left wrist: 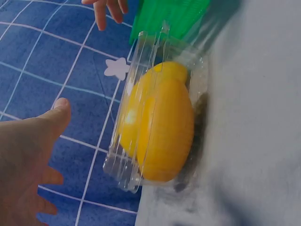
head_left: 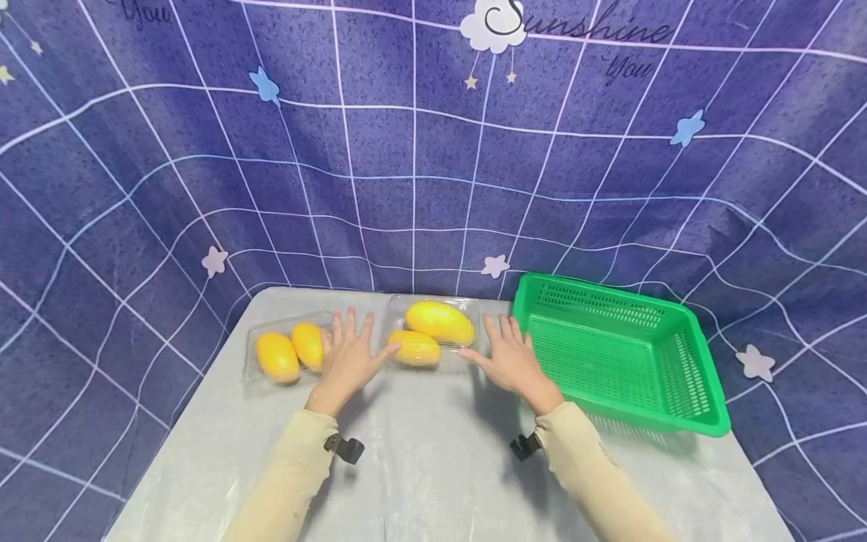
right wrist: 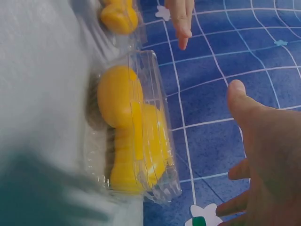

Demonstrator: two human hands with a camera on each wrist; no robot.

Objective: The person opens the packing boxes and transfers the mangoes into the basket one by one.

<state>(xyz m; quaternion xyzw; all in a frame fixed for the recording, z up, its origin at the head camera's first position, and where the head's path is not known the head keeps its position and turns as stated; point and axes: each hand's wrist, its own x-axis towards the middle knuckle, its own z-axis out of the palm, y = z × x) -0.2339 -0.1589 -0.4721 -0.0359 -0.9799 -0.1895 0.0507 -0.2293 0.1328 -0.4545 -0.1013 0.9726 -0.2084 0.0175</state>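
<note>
"Watching the head view from back here, I read the left hand and the right hand as empty: fingers straight and spread, nothing pinched. Did you agree?"

"I did. Both wrist views showed the thumbs clear of the box, which sat between the two hands, inward of each thumb."

"And the fruit?"

"Two fruits lay in that box, one nearest the left thumb, the other about level with the fingertips. A second box, with two more, was just outside the left little finger, partly hidden by that hand. Beyond the right little finger stood the basket."

"How did you rate the step?"

"I judged that the box wanted both hands at once: fingers low along its short ends, thumbs over the near edge, pressure even. Thin plastic would probably have buckled under a hard squeeze, and any tilt could have rolled the fruit."

"What did you make of the pose?"

"The left forearm and right forearm slanted inward, near mirror images. The fingers pointed at the curtain, and the thumbs faced each other across the box. I thought that a good bracket, needing only a level, matched approach."
</note>
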